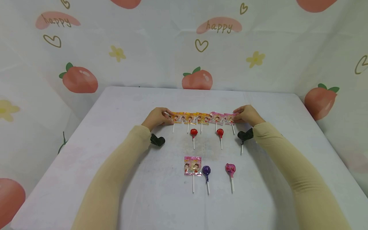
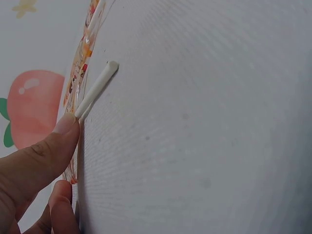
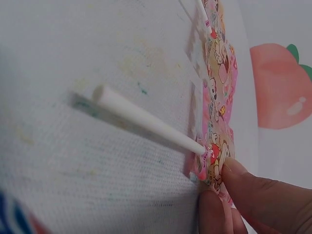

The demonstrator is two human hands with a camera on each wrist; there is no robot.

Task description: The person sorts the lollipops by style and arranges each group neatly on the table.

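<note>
A row of several flat wrapped lollipops [image 1: 202, 118] lies side by side across the white table [image 1: 115, 105]. My left hand [image 1: 169, 117] pinches the yellow wrapper at the row's left end [image 2: 78, 83], thumb tip beside its white stick [image 2: 97, 87]. My right hand [image 1: 235, 117] pinches the pink wrapper at the right end [image 3: 217, 97], next to that stick [image 3: 146, 122]. Just in front of the row lie two red ball lollipops [image 1: 194, 132] [image 1: 219, 132].
Nearer to me lie a flat pink-wrapped lollipop [image 1: 192, 166], a purple ball lollipop [image 1: 206, 170] and a pink ball lollipop [image 1: 230, 169]. One more stick [image 1: 242, 148] pokes out under the right wrist camera. A peach-print cloth hangs behind the table.
</note>
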